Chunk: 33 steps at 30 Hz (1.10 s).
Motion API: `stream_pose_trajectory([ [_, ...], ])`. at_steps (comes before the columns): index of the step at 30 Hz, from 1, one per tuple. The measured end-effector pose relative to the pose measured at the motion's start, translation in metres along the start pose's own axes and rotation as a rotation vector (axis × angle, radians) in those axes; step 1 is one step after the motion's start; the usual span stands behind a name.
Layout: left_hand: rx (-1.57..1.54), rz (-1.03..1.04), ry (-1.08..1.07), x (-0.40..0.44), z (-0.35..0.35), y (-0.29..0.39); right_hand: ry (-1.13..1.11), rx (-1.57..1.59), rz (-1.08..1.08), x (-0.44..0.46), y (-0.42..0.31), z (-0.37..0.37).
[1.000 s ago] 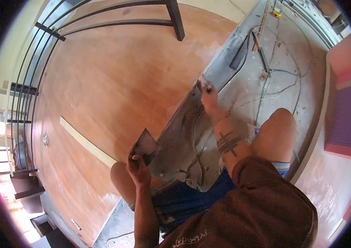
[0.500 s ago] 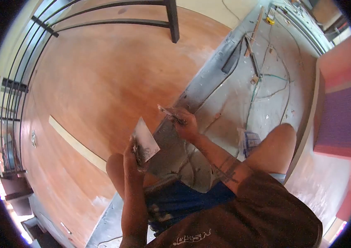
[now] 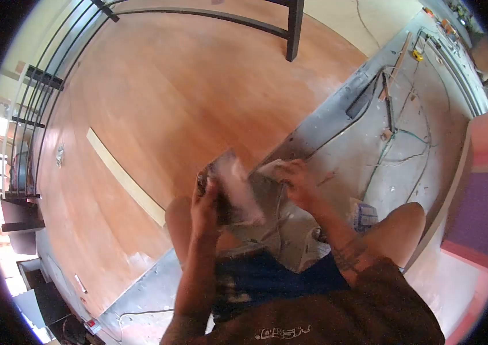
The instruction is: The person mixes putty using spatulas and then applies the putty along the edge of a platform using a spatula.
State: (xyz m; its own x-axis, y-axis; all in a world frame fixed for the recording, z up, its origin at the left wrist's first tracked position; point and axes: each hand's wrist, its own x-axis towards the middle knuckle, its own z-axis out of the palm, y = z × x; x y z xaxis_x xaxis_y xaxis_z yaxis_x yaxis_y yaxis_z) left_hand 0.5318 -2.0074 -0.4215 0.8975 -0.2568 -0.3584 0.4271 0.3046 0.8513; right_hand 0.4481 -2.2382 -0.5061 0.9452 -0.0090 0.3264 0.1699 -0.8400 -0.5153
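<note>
My left hand (image 3: 203, 206) is closed around the edge of a wide flat putty scraper (image 3: 239, 192), its pale blade smeared with grey and blurred by motion. In my right hand (image 3: 300, 183) I grip a smaller putty knife (image 3: 268, 168), its light blade pointing left toward the wide one. A small gap separates the two blades. Both hands are above my lap, between my bent knees. Below them is the grey floor beside the edge of the brown wooden board surface.
A pale wooden strip (image 3: 123, 178) lies on the brown board surface (image 3: 180, 98). Dark metal rails (image 3: 294, 34) stand at the back. Cables (image 3: 410, 155) and a yellow tape measure (image 3: 417, 56) lie on the grey floor at right, with a blue-and-white packet (image 3: 364, 215) by my right knee.
My view has shifted, so the surroundings sit lower and further right. The wide scraper has turned in my left hand, and the putty knife in my right hand now points at it.
</note>
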Motion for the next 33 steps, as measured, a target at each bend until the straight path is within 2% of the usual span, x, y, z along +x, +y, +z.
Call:
stream_pose_trajectory([
  [1, 0.074, 0.121, 0.028, 0.001, -0.002, -0.007, -0.003, 0.012, -0.001, 0.003, 0.006, 0.007],
  [2, 0.479, 0.307, -0.027, 0.000, -0.010, -0.014, 0.137, 0.518, 0.482, 0.013, 0.004, -0.001],
  [3, 0.479, 0.294, -0.007, -0.007, -0.008, -0.015, 0.277, 1.008, 0.978, 0.020, -0.001, -0.009],
  [4, 0.559, 0.459, -0.078, -0.011, -0.001, -0.015, 0.269, 1.009, 0.979, 0.022, -0.009, -0.019],
  [5, 0.640, 0.629, -0.163, -0.010, 0.006, -0.013, 0.239, 0.742, 0.555, 0.024, -0.017, -0.030],
  [6, 0.641, 0.633, -0.180, -0.004, 0.009, -0.014, 0.211, 0.457, 0.148, 0.024, -0.020, -0.036],
  [7, 0.713, 0.753, -0.277, 0.003, 0.012, -0.016, 0.230, 0.447, 0.162, 0.023, -0.020, -0.034],
  [8, 0.779, 0.871, -0.380, 0.008, 0.016, -0.019, 0.219, 0.625, 0.226, 0.022, -0.020, -0.027],
  [9, 0.772, 0.863, -0.411, 0.007, 0.024, -0.017, 0.207, 0.805, 0.291, 0.019, -0.020, -0.018],
  [11, 0.992, 0.682, -0.342, -0.003, 0.036, -0.013, 0.182, 1.171, 0.407, 0.015, -0.018, -0.004],
  [12, 0.989, 0.676, -0.362, -0.004, 0.037, -0.013, 0.167, 1.358, 0.456, 0.010, -0.016, -0.003],
  [13, 1.092, 0.603, -0.319, -0.004, 0.038, -0.012, 0.183, 1.353, 0.465, 0.004, -0.008, -0.008],
  [15, 1.191, 0.532, -0.276, -0.004, 0.037, -0.013, 0.523, 0.108, 0.236, 0.001, 0.020, -0.025],
  [16, 1.222, 0.502, -0.328, -0.005, 0.035, -0.017, 0.522, 0.107, 0.237, 0.008, 0.036, -0.029],
  [18, 1.254, 0.476, -0.380, -0.002, 0.026, -0.026, 0.617, 1.506, 1.050, 0.022, 0.078, -0.026],
  [19, 1.169, 0.455, -0.359, 0.004, 0.018, -0.033, 0.626, 1.510, 1.043, 0.020, 0.096, -0.020],
  [21, 1.096, 0.436, -0.359, 0.011, 0.019, -0.034, 0.577, 0.987, 1.029, 0.012, 0.124, -0.010],
  [22, 1.066, 0.412, -0.286, 0.012, 0.022, -0.033, 0.593, 0.993, 1.034, 0.012, 0.131, -0.005],
  [24, 1.051, 0.383, -0.226, 0.014, 0.022, -0.031, 0.642, 0.701, 0.904, 0.016, 0.136, 0.007],
  [25, 1.021, 0.419, -0.208, 0.016, 0.018, -0.033, 0.653, 0.709, 0.914, 0.020, 0.140, 0.014],
  [27, 1.001, 0.457, -0.200, 0.018, 0.010, -0.035, 0.558, 0.406, 1.026, 0.020, 0.159, 0.046],
  [31, 1.030, 0.431, -0.146, 0.014, 0.005, -0.038, 0.722, 0.496, 0.927, 0.035, 0.143, 0.082],
  [33, 0.997, 0.431, -0.149, 0.011, 0.005, -0.039, 0.756, 0.160, 0.757, 0.031, 0.112, 0.084],
])
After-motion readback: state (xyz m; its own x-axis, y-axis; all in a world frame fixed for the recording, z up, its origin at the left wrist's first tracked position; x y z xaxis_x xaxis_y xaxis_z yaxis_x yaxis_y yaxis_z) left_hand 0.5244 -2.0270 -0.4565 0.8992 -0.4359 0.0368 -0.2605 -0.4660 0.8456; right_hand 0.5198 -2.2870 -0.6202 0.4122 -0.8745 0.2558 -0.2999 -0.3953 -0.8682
